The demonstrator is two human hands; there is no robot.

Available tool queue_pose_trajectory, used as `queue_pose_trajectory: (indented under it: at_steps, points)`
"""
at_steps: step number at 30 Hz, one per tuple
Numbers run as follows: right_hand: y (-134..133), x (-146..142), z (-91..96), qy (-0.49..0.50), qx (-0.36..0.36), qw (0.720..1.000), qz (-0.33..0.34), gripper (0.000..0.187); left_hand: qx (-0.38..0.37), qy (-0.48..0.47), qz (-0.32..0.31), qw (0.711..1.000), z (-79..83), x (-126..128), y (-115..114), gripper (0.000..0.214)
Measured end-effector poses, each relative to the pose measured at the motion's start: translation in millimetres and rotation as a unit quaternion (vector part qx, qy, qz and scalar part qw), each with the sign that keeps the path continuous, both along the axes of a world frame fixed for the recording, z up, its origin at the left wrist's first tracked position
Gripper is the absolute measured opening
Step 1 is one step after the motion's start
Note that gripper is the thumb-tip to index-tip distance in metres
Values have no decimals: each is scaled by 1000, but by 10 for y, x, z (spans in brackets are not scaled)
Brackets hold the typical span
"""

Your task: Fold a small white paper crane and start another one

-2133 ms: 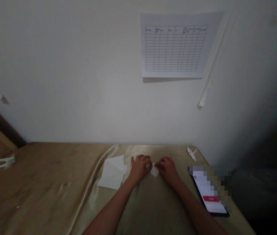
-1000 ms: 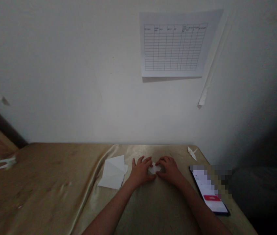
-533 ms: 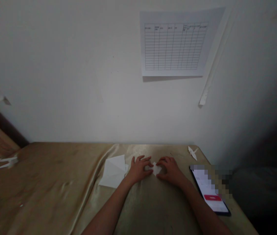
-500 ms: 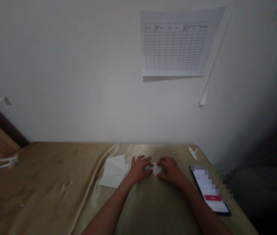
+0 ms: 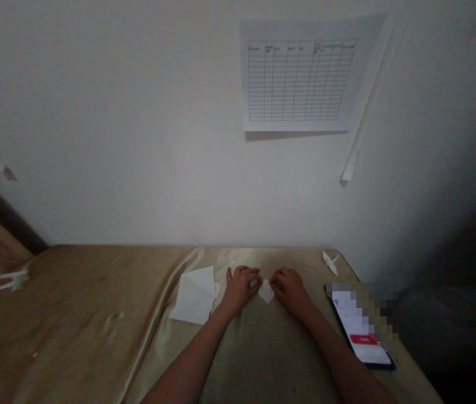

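White folded paper [image 5: 266, 292] lies on gold cloth [image 5: 263, 359], left hand [image 5: 240, 287] and right hand [image 5: 291, 289] pinching its upper edges; looks part-shaped. Far-right paper bird [image 5: 330, 264] seems finished; creased sheets [image 5: 193, 294] at left lie flat.

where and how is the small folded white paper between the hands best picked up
Best pinched, I'd say, by the near corner of the small folded paper, coming in from the near side: its outline narrows to a point there and is uncovered, while the left hand and right hand flank its far part.
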State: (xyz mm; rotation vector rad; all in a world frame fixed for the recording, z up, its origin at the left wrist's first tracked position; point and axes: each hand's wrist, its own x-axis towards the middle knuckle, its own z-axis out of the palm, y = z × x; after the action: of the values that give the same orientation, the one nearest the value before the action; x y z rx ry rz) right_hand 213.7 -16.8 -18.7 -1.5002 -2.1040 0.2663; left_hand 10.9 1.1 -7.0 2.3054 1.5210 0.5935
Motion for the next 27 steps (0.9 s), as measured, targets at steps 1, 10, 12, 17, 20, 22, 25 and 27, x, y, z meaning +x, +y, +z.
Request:
queue_pose_trajectory:
  at_steps: [1, 10, 12, 17, 20, 22, 25, 27]
  points:
    - [13, -3, -9, 0, 2, 1000, -2, 11, 3, 0, 4, 1000, -1, 13, 3, 12]
    - [35, 11, 5, 2, -19, 1000, -6, 10, 8, 20, 14, 1000, 90, 62, -46, 10]
    - [21, 15, 17, 5, -22, 1000, -6, 12, 5, 25, 11, 1000, 117, 56, -64, 12]
    - [-11, 26, 49, 4, -35, 999, 6, 17, -8, 43, 2, 999, 143, 41, -99, 20]
    - [-25, 32, 68, 0, -41, 999, 11, 20, -8, 55, 5, 998, 127, 37, -115, 26]
    - [-30, 34, 75, -3, -42, 999, 13, 21, -5, 62, 9, 998, 114, 35, -126, 31]
    - [-32, 38, 84, -8, -48, 999, 18, 25, -9, 67, 9, 998, 105, 35, -145, 39]
    - [-38, 40, 92, -12, -53, 998, 21, 27, -13, 69, 7, 997, 103, 37, -156, 43]
